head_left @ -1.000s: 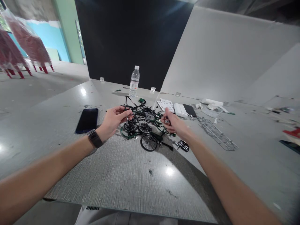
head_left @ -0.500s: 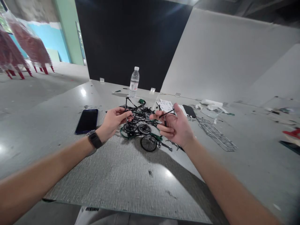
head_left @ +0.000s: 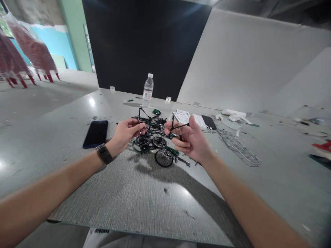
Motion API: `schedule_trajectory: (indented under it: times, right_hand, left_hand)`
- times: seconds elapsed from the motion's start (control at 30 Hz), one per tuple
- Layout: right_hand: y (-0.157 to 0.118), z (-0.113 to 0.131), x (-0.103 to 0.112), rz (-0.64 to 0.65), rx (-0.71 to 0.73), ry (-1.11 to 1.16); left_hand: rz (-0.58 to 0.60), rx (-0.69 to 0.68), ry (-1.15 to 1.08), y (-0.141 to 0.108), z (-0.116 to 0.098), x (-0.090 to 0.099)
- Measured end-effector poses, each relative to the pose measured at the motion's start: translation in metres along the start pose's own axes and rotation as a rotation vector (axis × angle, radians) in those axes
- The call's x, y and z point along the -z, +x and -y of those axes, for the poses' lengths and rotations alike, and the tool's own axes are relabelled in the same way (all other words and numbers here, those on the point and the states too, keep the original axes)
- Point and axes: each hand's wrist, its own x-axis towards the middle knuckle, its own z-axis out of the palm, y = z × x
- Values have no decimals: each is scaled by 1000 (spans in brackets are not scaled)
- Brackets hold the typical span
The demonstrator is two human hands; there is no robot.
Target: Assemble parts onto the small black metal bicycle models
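My left hand (head_left: 130, 131) is closed on a thin black model bicycle frame part (head_left: 140, 113), pinched between thumb and fingers and standing upright. Across from it, my right hand (head_left: 190, 139) holds another slim black forked piece (head_left: 172, 123) between thumb and fingers, and a small dark rod-like piece (head_left: 180, 137) shows against its fingers. The two held pieces are apart. Beneath and between the hands lies a pile of model bicycle parts: small spoked wheels (head_left: 159, 142), a nearer wheel (head_left: 164, 158) and green pieces (head_left: 172, 150). My hands partly hide this pile.
A dark phone (head_left: 95, 134) lies left of my hand on the grey table (head_left: 124, 199). Behind the pile stands a water bottle (head_left: 148, 91). Printed sheets (head_left: 182, 116), a black flat device (head_left: 208, 122) and a grey parts sprue (head_left: 239, 148) are to the right.
The piece in my right hand has turned and shifted slightly left, its forked end now nearer my left hand. My left hand has stayed about where it was.
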Motion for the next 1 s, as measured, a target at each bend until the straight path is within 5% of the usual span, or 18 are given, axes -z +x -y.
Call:
schedule_trajectory:
  times: [0.4,0.67,0.87,1.0]
  right_hand:
    - [1,-2,-5,90,-24,63]
    - [6,-8,-8,-76,-82,-38]
    - [13,-24,-8,-307,59,-345]
    - [15,-31,-13,-306,114,-380]
  left_hand:
    - [23,-11,60,-1,2,0]
    - [40,-15,61,-1,3,0]
    - [41,17,36,-3,2,-3]
    - [81,-17,54,-3,7,-3]
